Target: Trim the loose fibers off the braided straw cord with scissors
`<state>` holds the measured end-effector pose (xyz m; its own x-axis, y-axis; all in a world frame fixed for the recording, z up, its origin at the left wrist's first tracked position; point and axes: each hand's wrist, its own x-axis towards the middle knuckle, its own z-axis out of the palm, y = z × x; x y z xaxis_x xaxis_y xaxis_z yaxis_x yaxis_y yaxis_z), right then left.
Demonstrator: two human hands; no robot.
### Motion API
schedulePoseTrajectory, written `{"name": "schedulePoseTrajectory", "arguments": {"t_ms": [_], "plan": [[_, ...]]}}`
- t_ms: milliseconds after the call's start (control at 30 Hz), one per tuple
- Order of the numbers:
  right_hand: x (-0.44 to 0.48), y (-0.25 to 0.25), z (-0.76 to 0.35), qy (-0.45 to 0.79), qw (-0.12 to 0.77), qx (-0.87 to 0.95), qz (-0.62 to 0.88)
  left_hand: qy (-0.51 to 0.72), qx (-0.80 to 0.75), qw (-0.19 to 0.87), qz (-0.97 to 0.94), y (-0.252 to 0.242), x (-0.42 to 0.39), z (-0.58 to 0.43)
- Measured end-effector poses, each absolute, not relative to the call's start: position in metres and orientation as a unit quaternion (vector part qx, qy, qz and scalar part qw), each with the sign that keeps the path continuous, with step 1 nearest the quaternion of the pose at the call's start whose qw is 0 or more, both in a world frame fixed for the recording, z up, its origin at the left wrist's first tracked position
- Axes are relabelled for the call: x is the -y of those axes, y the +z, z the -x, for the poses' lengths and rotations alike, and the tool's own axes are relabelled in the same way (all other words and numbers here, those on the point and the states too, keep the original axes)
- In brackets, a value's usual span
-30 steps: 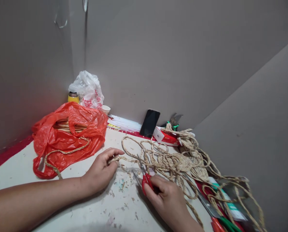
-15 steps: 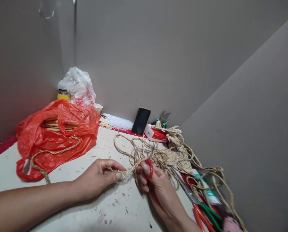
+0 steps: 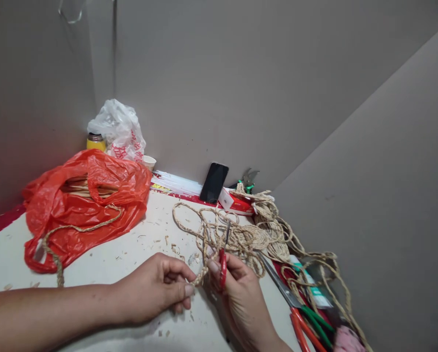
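Observation:
My left hand (image 3: 160, 288) pinches the end of a braided straw rope (image 3: 204, 234) between thumb and fingers, low over the white table (image 3: 138, 249). Right beside it my right hand (image 3: 237, 288) grips small red-handled scissors (image 3: 223, 256), blades pointing up and away, and its fingers also touch the rope. The rope runs back in loose loops to a tangled pile with a coiled mat (image 3: 266, 230) at the right. Straw scraps lie scattered under both hands.
A red plastic bag (image 3: 82, 205) of straw with a rope trailing from it sits at the left. Behind it are a white bag (image 3: 118, 129), a yellow jar (image 3: 96, 143) and a cup (image 3: 149, 161). A black phone (image 3: 214, 182) leans on the cardboard wall. Larger scissors (image 3: 299, 313) lie at the right.
Both hands have drawn together and toward me with the rope end. The scissors swung from lying near the table to pointing upward in my right hand.

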<state>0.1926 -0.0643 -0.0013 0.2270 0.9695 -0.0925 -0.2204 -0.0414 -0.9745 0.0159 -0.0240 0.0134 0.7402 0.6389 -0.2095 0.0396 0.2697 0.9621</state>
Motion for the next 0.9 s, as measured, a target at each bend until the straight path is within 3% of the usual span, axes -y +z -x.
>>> {"name": "schedulePoseTrajectory", "arguments": {"t_ms": [167, 467, 667, 767, 900], "plan": [[0.062, 0.002, -0.194, 0.524, 0.574, 0.378, 0.503, 0.169, -0.314, 0.752, -0.555, 0.013, 0.027, -0.018], [0.059, 0.005, -0.200, 0.407, 0.505, 0.531, 0.546, 0.204, -0.277, 0.781, -0.522, 0.009, 0.025, -0.016], [0.056, 0.015, -0.225, 0.134, 0.315, 0.773, 0.534, 0.304, -0.309, 0.775, -0.460, 0.018, 0.004, -0.009], [0.053, 0.011, -0.233, -0.030, 0.237, 0.815, 0.529, 0.337, -0.296, 0.782, -0.433, 0.021, -0.004, -0.006], [0.053, 0.006, -0.232, -0.119, 0.187, 0.822, 0.524, 0.331, -0.293, 0.795, -0.414, 0.019, -0.006, -0.005]]}}
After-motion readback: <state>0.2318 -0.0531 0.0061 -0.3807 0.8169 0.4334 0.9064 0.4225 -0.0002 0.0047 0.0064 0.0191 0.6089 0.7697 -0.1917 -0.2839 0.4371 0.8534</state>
